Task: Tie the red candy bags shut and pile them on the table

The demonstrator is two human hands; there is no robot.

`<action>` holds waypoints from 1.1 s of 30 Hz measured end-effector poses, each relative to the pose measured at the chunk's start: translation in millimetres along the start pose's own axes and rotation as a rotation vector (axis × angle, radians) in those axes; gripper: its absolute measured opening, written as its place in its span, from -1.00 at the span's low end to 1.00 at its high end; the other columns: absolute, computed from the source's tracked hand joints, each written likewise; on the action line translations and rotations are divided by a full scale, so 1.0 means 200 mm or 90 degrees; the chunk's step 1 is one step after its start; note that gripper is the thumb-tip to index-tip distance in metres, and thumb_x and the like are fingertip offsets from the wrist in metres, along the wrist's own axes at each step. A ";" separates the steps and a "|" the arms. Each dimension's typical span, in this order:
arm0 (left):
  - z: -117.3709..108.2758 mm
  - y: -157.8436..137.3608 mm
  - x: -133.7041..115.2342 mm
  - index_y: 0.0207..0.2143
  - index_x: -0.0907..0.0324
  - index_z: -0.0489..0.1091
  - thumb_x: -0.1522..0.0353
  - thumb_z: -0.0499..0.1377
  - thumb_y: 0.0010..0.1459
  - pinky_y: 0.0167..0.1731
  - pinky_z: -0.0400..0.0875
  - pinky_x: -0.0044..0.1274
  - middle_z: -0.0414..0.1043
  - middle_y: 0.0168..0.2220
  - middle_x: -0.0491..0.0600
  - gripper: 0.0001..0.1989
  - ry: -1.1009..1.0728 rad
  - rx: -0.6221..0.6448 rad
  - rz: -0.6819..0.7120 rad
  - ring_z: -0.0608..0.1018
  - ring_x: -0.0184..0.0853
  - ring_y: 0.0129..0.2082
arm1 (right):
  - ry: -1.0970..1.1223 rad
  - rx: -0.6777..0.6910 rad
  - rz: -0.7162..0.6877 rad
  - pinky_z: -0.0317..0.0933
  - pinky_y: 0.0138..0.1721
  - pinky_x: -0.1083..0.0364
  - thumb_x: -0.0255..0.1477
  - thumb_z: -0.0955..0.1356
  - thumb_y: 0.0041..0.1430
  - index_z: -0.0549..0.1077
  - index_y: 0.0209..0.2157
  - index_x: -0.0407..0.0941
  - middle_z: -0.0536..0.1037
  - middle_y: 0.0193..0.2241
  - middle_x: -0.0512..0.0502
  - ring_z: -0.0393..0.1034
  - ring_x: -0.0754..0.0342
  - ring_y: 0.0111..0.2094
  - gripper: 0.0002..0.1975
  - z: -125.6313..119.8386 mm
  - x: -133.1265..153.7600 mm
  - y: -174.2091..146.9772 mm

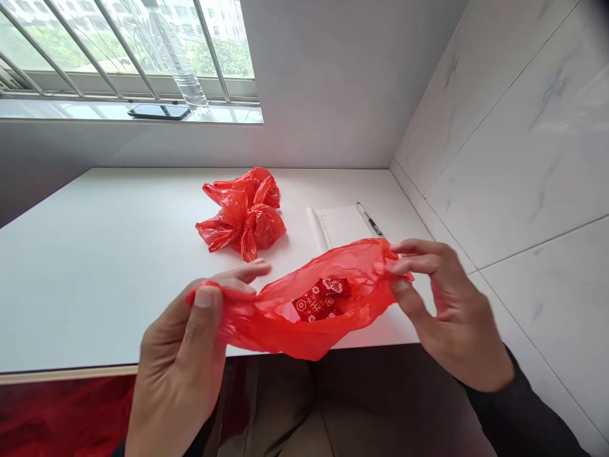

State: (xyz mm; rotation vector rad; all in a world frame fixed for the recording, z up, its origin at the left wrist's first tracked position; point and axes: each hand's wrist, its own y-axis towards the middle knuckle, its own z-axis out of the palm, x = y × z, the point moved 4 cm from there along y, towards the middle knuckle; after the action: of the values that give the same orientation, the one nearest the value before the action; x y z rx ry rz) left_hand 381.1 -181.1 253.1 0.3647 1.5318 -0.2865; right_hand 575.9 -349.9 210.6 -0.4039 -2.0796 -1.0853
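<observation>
Over the worktop (104,273)'s near edge, I've got the red bag (297,339) mouth-up, left grip (181,355) and right grip (451,317) each pinching its rim. I'd tension evenly, gently. Printed packet (316,301) inside, possibly several; folds hide some.

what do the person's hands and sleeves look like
The left hand and right hand are bare, with no gloves, rings or markings visible. The right sleeve is plain, black and long, reaching the wrist; only a dark bit of the left sleeve shows.
</observation>
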 end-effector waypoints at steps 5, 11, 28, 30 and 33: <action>0.12 0.04 -0.01 -0.28 0.11 0.40 0.11 0.03 0.35 -0.49 0.38 -0.51 0.00 -0.67 -0.23 -0.70 -0.073 0.179 -0.008 0.18 -0.44 -0.67 | 0.293 -0.060 0.007 0.43 -0.03 -0.06 -0.52 0.28 0.39 0.39 -0.13 -0.02 0.55 -0.12 -0.10 0.46 -0.05 0.01 -0.89 -0.03 0.15 0.06; 0.19 -0.09 -0.06 0.18 0.07 0.23 0.31 0.22 0.12 -0.22 0.44 -0.44 0.42 -0.23 -0.03 -0.45 0.207 0.357 0.019 0.47 -0.27 -0.27 | 0.244 0.044 -0.040 0.43 -0.07 0.10 -0.53 0.35 0.33 0.48 -0.15 0.03 0.49 -0.15 -0.03 0.43 0.06 -0.02 -0.83 0.08 0.28 0.07; 0.17 0.01 0.12 -0.11 0.16 0.43 0.12 0.13 0.30 -0.47 0.32 -0.59 0.42 -0.51 -0.08 -0.69 -0.116 0.390 -0.290 0.42 -0.42 -0.55 | 0.290 0.213 -0.014 0.29 -0.08 0.13 -0.53 0.34 0.33 0.51 -0.15 0.04 0.52 -0.24 0.08 0.40 0.16 -0.17 -0.82 0.21 0.24 0.09; 0.17 0.03 0.11 -0.20 0.17 0.44 0.16 0.17 0.28 -0.46 0.31 -0.61 0.41 -0.48 -0.08 -0.74 -0.127 0.411 -0.251 0.41 -0.43 -0.51 | 0.285 0.255 -0.065 0.29 -0.08 0.13 -0.61 0.36 0.26 0.48 -0.14 0.01 0.51 -0.28 0.09 0.39 0.16 -0.19 -0.77 0.23 0.26 0.07; 0.16 0.04 0.10 -0.35 0.20 0.41 0.24 0.25 0.24 -0.46 0.26 -0.66 0.32 -0.47 -0.14 -0.79 -0.032 0.471 -0.158 0.33 -0.50 -0.49 | 0.242 0.245 -0.123 0.24 0.08 0.07 -0.57 0.47 0.10 0.38 0.04 0.00 0.48 -0.06 0.00 0.34 0.08 0.00 -0.52 0.26 0.24 0.07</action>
State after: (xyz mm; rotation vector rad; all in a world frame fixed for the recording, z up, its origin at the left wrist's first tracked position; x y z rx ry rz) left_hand 414.6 -186.0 233.3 0.7362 1.3794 -1.0602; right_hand 527.9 -302.1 234.5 0.1852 -1.9450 -0.7666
